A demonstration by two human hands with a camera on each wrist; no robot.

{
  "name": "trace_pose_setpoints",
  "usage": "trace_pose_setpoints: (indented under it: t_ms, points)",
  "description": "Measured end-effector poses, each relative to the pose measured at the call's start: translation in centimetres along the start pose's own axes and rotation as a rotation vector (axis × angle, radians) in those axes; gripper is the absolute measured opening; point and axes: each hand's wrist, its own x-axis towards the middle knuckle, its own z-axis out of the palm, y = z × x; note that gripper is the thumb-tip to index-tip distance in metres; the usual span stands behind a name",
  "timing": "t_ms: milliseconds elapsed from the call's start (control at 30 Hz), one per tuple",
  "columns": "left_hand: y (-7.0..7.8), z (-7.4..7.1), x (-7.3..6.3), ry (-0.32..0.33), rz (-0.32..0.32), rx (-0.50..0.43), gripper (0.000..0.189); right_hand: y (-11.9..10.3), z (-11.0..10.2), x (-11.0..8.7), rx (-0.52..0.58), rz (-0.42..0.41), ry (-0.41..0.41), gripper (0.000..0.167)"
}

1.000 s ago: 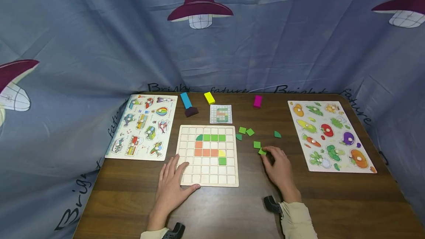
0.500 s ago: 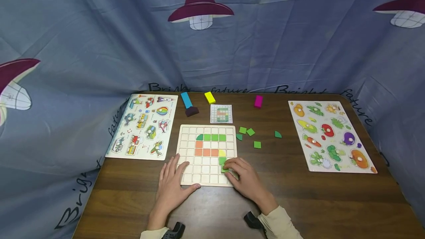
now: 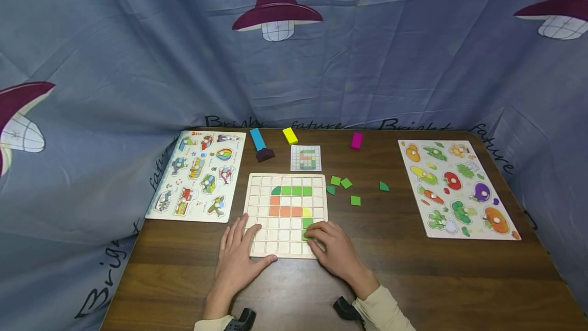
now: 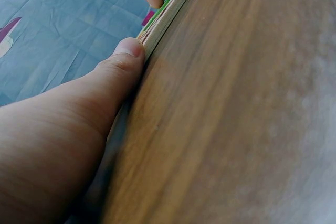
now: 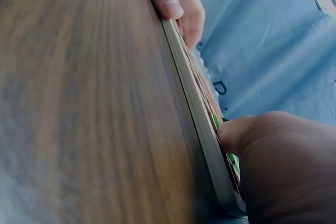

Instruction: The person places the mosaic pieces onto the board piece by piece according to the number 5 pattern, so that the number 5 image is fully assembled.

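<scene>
A wooden grid board (image 3: 259, 246) lies on the table with green, orange and yellow tiles set in some of its cells. At its lower left, my left hand (image 3: 236, 262) rests with spread fingers along the left edge and the thumb (image 4: 128, 51) at the near edge. My right hand (image 3: 334, 250) is over the lower right part, pinching a small green square tile (image 3: 304, 237) at the cell just below another green square (image 3: 307, 222). The fingers hide most of the held tile. Whether it sits fully in its cell I cannot tell.
Loose green squares (image 3: 356, 201) and quarter-round green pieces (image 3: 384, 186) lie right of the board. A small pattern card (image 3: 316, 149) is behind it, near blue (image 3: 258, 139), yellow (image 3: 290, 136), dark (image 3: 265, 155) and magenta (image 3: 356, 140) blocks. Picture boards flank both sides, left (image 3: 156, 208) and right (image 3: 441, 218).
My right hand has picked up a green square from the table right of the board and carried it left to the board's lower right cells. My left hand has stayed in place.
</scene>
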Motion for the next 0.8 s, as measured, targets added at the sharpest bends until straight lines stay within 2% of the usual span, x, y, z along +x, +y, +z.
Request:
trace_pose_setpoints:
  t_ms: [333,500,700,800]
  points:
    - [0.1,-0.1,0.0,-0.014,-0.007,-0.001,0.088,-0.1,-0.2,0.0,-0.027,-0.011,0.022,0.008]
    - [0.2,-0.1,0.1,-0.019,-0.007,0.001,0.089,0.5,-0.5,-0.2,-0.006,-0.010,0.052,0.003]
    - [0.1,0.0,0.1,-0.021,-0.009,-0.003,0.089,3.0,-1.0,-0.5,0.095,0.098,0.207,0.002]
    - [0.1,-0.1,0.1,-0.023,-0.008,-0.006,0.088,4.9,-1.8,-0.2,0.065,0.159,0.285,0.005]
